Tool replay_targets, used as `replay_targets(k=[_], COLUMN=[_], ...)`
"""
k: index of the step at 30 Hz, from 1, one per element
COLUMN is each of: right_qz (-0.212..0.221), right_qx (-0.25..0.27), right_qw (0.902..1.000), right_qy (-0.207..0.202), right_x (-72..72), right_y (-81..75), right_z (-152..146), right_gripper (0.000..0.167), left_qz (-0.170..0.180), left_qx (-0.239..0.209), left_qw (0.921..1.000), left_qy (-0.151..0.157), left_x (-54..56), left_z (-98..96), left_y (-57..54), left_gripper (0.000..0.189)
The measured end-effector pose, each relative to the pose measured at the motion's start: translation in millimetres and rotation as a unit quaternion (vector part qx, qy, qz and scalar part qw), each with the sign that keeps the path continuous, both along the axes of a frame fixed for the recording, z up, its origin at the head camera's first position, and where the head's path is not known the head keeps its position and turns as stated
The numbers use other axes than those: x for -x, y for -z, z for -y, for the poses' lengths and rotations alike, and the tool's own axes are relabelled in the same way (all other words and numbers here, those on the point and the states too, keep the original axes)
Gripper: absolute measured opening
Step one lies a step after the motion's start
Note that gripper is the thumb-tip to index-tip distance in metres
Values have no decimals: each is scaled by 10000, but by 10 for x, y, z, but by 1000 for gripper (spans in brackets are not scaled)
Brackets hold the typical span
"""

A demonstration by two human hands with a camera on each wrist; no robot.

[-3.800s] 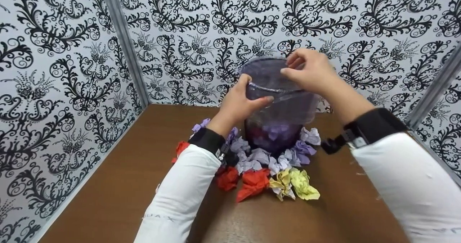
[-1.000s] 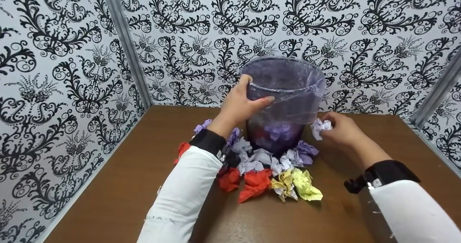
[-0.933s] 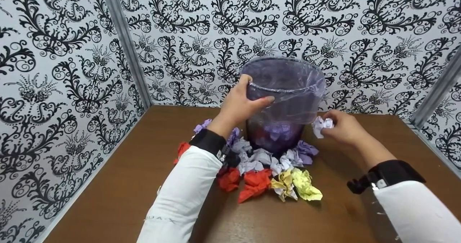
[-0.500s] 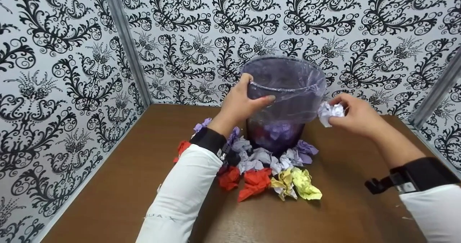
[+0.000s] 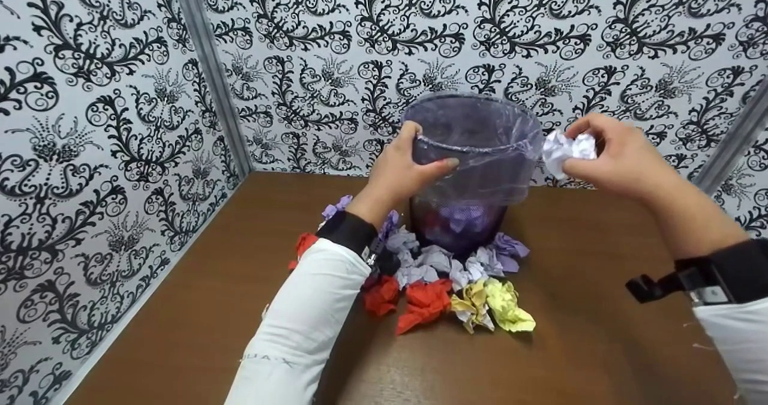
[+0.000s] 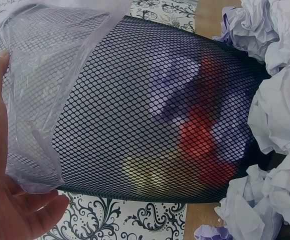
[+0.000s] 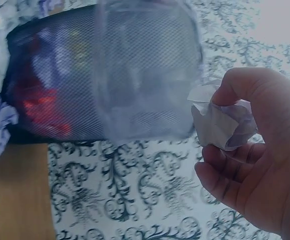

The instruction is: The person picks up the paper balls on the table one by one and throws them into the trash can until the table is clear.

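Observation:
A dark mesh wastebasket [image 5: 459, 225] with a clear plastic liner [image 5: 480, 177] folded over its rim stands upright on the table. My left hand [image 5: 402, 168] grips the rim at its near left, thumb outside over the liner. Through the mesh in the left wrist view, red paper [image 6: 197, 132], lilac paper [image 6: 172, 82] and yellow paper [image 6: 150, 170] show inside. My right hand [image 5: 621, 159] pinches a white crumpled paper ball [image 5: 567, 150] between thumb and fingers, just right of the rim and level with it. In the right wrist view the ball [image 7: 220, 120] is beside the liner's edge.
Around the basket's base lie several white and lilac crumpled papers [image 5: 435, 261]. In front of them are red paper balls [image 5: 425, 303], a tan one [image 5: 472, 306] and a yellow one [image 5: 509, 309]. Patterned walls [image 5: 300, 93] enclose the brown table [image 5: 576, 333] behind and at the sides.
My right hand has left the far rim, picked up the white paper ball right of the basket, and raised it beside the rim. My left hand has kept its hold.

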State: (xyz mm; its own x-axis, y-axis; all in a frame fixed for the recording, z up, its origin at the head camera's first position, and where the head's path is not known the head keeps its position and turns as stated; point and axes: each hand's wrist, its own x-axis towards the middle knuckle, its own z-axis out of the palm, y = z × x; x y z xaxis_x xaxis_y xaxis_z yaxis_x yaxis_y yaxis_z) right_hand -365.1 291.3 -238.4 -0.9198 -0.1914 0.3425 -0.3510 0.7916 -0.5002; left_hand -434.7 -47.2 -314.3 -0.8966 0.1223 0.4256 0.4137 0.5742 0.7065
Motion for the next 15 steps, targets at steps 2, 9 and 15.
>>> replay_targets(k=[2, 9, 15], right_qz=[22, 92, 137], right_qx=[97, 279, 332], right_qw=[9999, 9996, 9993], right_qy=[-15, -7, 52], right_x=[-3, 67, 211], right_y=[-92, -393, -623], right_z=[41, 273, 508], right_gripper=[48, 52, 54], left_qz=[-6, 23, -14], left_qx=[-8, 80, 155], left_qw=[10000, 9999, 9996], left_qy=[5, -137, -221], left_x=[4, 1, -9], left_z=[0, -11, -20], left_y=[-2, -9, -15], left_gripper=[82, 82, 82])
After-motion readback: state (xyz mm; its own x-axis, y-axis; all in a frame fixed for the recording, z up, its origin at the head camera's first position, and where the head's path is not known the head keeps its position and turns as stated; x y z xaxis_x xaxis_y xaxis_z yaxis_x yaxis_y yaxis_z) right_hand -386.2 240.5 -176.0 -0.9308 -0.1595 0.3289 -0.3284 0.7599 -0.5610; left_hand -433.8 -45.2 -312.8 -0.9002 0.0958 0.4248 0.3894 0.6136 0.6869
